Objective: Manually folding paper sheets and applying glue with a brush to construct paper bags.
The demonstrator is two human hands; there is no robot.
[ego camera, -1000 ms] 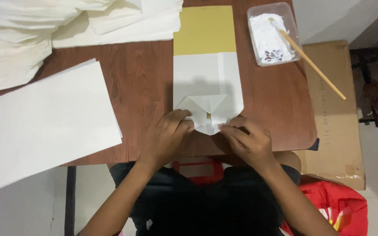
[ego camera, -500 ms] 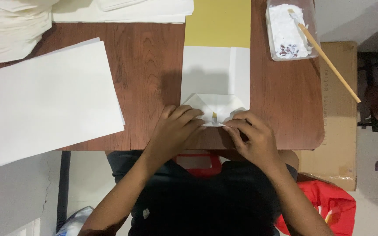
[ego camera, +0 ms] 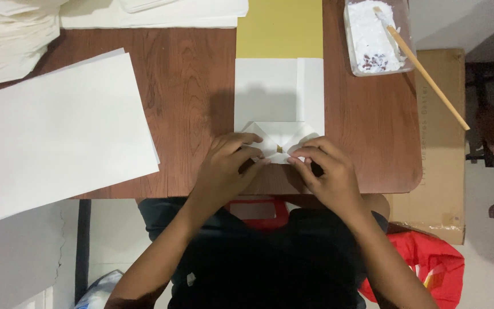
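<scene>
A white paper piece (ego camera: 278, 94) lies on a brown wooden table (ego camera: 190, 103), its near end folded into pointed flaps. My left hand (ego camera: 227, 169) presses the left flap with its fingertips. My right hand (ego camera: 324, 174) presses the right flap. The fingertips of both hands nearly meet at the fold's middle, where a small yellow gap shows. A yellow sheet (ego camera: 279, 28) lies under the far end of the white paper.
A stack of white sheets (ego camera: 58, 131) lies at the left, overhanging the table edge. More white paper (ego camera: 7, 34) is piled at the far left. A clear tray of white paste (ego camera: 375, 37) with a wooden stick (ego camera: 430, 74) stands far right. A cardboard box (ego camera: 441, 143) stands beside the table.
The view has shifted a little, so the table sits lower and more to the right in frame. Both hands have stayed on the folded end, fingers drawn closer to the middle.
</scene>
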